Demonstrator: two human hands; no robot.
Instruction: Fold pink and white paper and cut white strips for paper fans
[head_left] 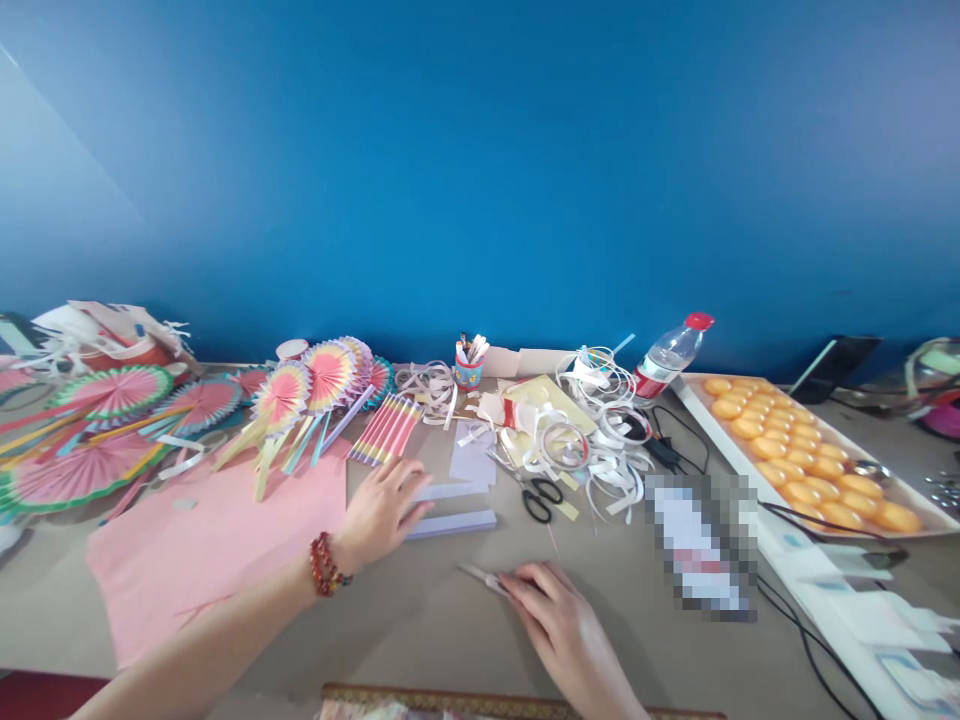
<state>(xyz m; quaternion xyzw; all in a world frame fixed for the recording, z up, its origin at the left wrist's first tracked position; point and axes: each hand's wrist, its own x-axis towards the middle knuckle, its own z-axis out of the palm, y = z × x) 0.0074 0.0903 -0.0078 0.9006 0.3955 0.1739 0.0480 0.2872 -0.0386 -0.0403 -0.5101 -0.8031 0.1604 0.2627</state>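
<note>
My left hand (381,512), with a red beaded bracelet at the wrist, hovers over the table with its fingers apart and holds nothing. Its fingertips are beside two folded lilac paper strips (454,524); whether they touch is unclear. Just beyond lies a pleated paper piece (386,430) in pink, yellow and purple. In my right hand (553,612), fingers closed, is a small knife (484,578), its pale pointed blade aimed left. Black-handled scissors (541,500) rest past that hand. Pink paper sheets (232,530) spread under and left of my left forearm.
Round paper fans (281,395) crowd the left. A pen cup (469,372), tangled white strips (562,440) and a red-capped bottle (667,358) stand along the wall. To the right are a tray of orange domes (701,385) and black cables (802,625). A patterned edge (442,697) is nearest me.
</note>
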